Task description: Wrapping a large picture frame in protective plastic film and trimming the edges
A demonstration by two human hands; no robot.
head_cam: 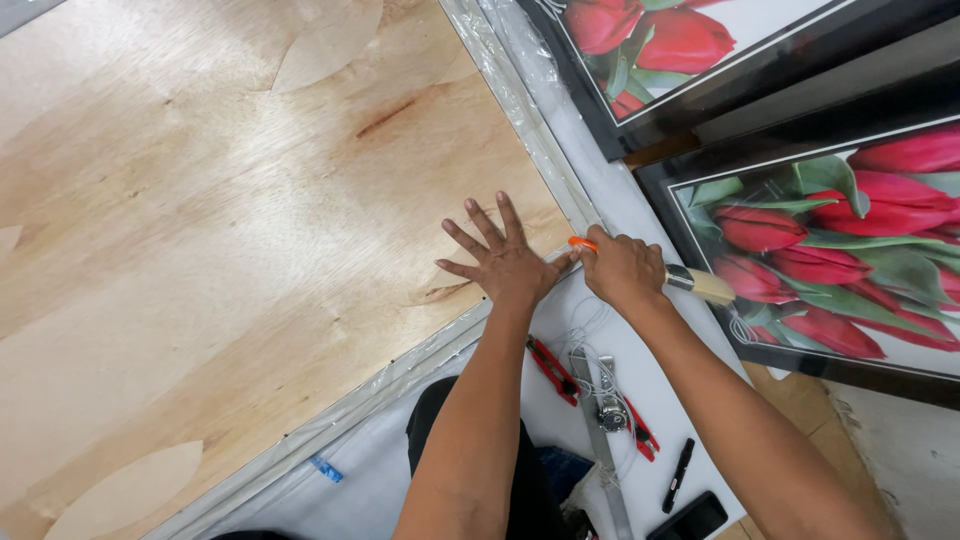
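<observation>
The person's left hand (505, 265) lies flat, fingers spread, on a large plywood backing board (230, 230), pressing down close to the board's right corner. It grips nothing. Just beside it, the right hand (622, 268) is closed around a tool with an orange tip (581, 243), and that tip meets the board's edge right at the corner, where a strip of clear plastic wrap (520, 105) runs along the frame's rim. A pale wooden handle with a metal ferrule (702, 285), seemingly a brush, sticks out from the far side of the right fist; I cannot tell whether it belongs to the orange-tipped tool. The board rests on a white table (660, 395). Between the forearms, near the table's near edge, lie red-handled pliers (552, 368), a coil of thin wire (600, 385), a black marker (679, 474) and a dark phone (688, 518). Along the table's right side lean two black-framed pictures of red tulips (850, 240).
</observation>
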